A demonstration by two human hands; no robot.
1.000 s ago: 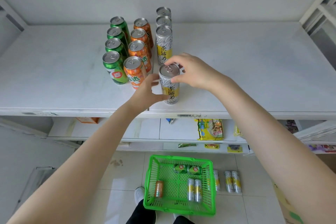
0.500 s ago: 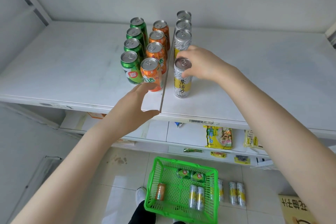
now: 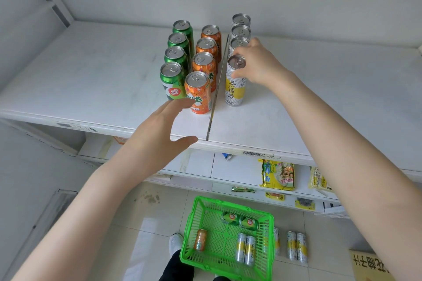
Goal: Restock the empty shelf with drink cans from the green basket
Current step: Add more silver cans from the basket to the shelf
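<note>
Silver-yellow can point(image 3: 235, 85) stands on the shelf point(image 3: 91, 70), your right grip point(image 3: 260, 64) curled round its top. Your left grip point(image 3: 157, 137) hovers spread, holding nothing, near the nearest orange can point(image 3: 199, 93).

1. The white shelf point(image 3: 91, 80) is stocked near its middle with three rows of upright cans, run from front to back.
2. Four green cans point(image 3: 175, 57) are lined up in the shelf's left row and four orange cans point(image 3: 204, 64) in its middle row.
3. Three silver-and-yellow cans point(image 3: 241, 29) are stood in the right row toward the shelf's back. The front silver can point(image 3: 235, 89) is stood upright before them and is gripped at its top by the right hand point(image 3: 258, 64).
4. The green basket point(image 3: 188, 230) is set on the floor below the shelf's front edge. Two lying green cans point(image 3: 239, 220), one lying orange can point(image 3: 200, 239) and two lying silver cans point(image 3: 245, 247) are held in it.
</note>
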